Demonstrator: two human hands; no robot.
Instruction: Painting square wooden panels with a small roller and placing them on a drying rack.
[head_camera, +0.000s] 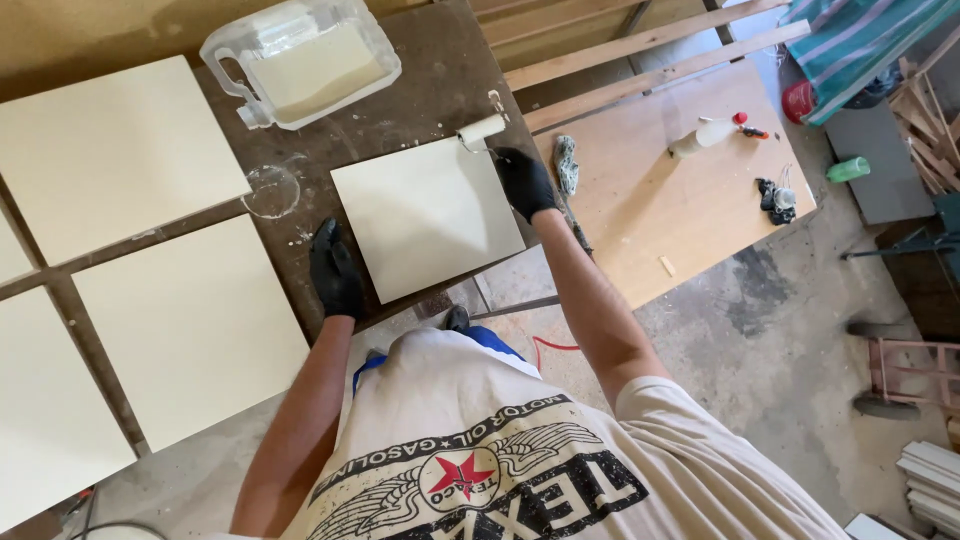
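A square cream-painted panel (425, 215) lies on the dark, paint-stained workbench (430, 90). My right hand (525, 182), in a black glove, grips the handle of a small paint roller (482, 130) whose white sleeve rests at the panel's far right corner. My left hand (335, 272), also gloved in black, presses flat on the bench just beside the panel's near left edge, holding nothing.
A clear plastic jug cut open as a tray (305, 62) holds cream paint at the bench's far side. Several more cream panels (110, 150) lie to the left. A plywood table (660, 210) on the right carries a squeeze bottle (705, 135), a rag and small items.
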